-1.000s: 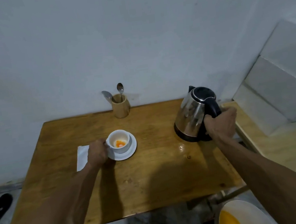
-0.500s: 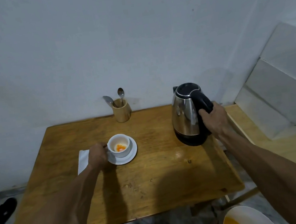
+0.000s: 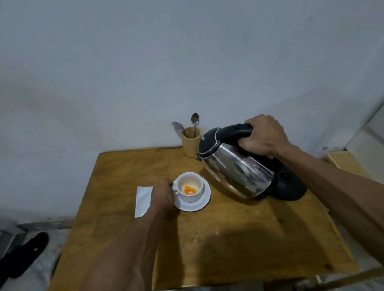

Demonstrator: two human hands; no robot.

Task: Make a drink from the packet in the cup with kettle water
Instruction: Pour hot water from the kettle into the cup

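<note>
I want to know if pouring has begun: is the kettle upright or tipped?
Tipped. The kettle leans with its lid toward the cup, held by the right hand. No water stream is visible.

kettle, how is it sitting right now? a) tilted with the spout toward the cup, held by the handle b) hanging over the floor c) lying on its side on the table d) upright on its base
a: the kettle leans with its lid end toward the cup, the right hand gripping its black handle, while the left hand steadies the cup on its saucer.
</note>
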